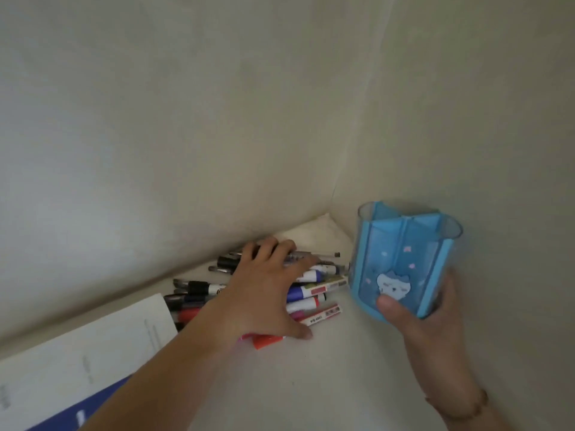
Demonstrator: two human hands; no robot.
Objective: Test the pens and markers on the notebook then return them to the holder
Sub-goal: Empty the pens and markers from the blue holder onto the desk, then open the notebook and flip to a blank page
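a person's left hand [267, 284] lies with fingers spread flat over a loose pile of pens and markers [311, 287] in the corner of a pale surface [311, 384], while the right hand [426, 318] wraps thumb and fingers around a blue holder [401, 262] held just beside the pile. the holder's visible compartments look empty, so every pen seems yet to go back. a notebook [93, 353] lies at lower left; whether any testing is done cannot be told.
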